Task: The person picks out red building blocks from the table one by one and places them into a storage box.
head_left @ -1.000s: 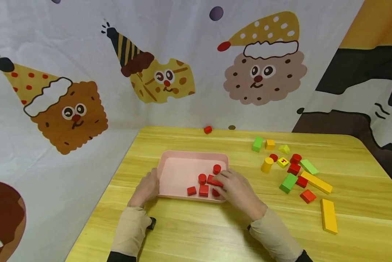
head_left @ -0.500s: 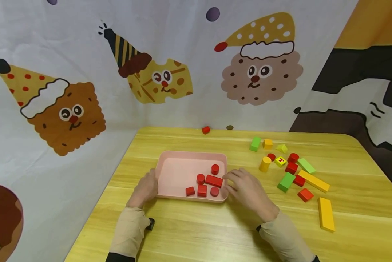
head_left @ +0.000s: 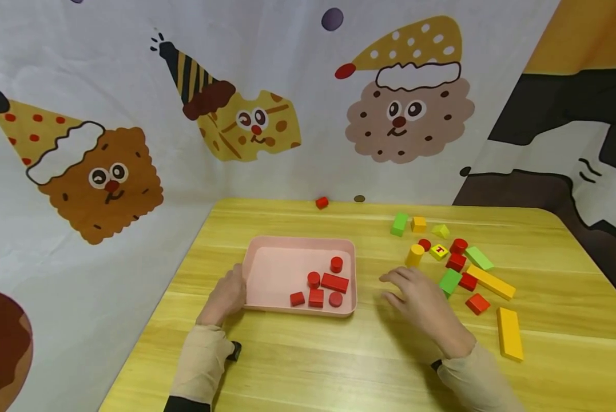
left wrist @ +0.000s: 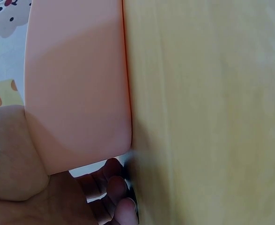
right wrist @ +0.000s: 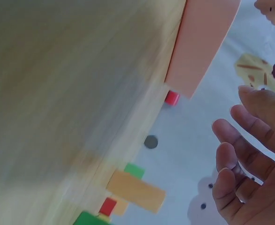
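Observation:
A pink tray (head_left: 266, 242) stands at the left-middle of the table, with several red blocks (head_left: 334, 282) in its right half. At the tray's left end is my left hand (head_left: 227, 296). In the left wrist view the thumb (left wrist: 11, 152) lies over the tray's rim, and the curled fingers (left wrist: 116, 187) are low at its end wall. My right hand (head_left: 422, 303) is above the table, right of the tray and apart from it. Its fingers (right wrist: 240, 145) are loosely bent and hold nothing. An orange cylinder (head_left: 414, 255) and a green block (head_left: 450, 282) lie nearest to it.
More red, yellow and green blocks lie scattered on the right, including a long yellow block (head_left: 510, 333) and a red block (head_left: 477, 304). One red block (head_left: 322, 202) lies at the table's back edge. A printed cloth (head_left: 318, 171) hangs behind the table.
My right hand has moved out of the tray to the right, leaving a red rectangular block inside. My left hand has stayed at the tray's left end.

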A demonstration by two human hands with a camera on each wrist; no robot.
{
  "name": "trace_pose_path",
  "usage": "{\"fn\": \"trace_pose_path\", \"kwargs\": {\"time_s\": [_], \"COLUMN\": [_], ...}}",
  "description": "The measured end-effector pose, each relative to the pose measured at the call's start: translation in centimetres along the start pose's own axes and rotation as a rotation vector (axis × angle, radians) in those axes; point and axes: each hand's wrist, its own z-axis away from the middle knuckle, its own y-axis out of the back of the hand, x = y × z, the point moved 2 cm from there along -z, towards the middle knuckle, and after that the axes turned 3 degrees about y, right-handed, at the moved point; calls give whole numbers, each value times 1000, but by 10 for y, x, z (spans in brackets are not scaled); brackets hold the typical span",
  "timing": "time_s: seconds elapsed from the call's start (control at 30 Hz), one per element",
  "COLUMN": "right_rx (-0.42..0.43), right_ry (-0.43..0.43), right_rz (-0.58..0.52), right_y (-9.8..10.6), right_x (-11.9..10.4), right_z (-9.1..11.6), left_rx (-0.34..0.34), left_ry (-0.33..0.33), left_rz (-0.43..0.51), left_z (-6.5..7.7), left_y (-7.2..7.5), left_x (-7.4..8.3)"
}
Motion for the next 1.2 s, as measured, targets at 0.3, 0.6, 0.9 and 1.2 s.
{"fn": "trace_pose_path", "kwargs": {"time_s": [0.3,0.6,0.9,1.2], "right_rx": [43,84,84,50], "right_ry": [-57,-101,-169,-226], "right_rz": [8,27,88,99], "right_y": [11,28,36,42], "right_x": [18,32,44,56], "right_z": [22,45,70,83], "left_rx": [2,-24,-37,-35], "left_ry": [-8,21,30,37], "left_rz": [5,2,-8,-11], "left_z": [-1,-3,-2,-2], "left_y": [0,1,1,1], "left_x": [1,1,2,1]}}
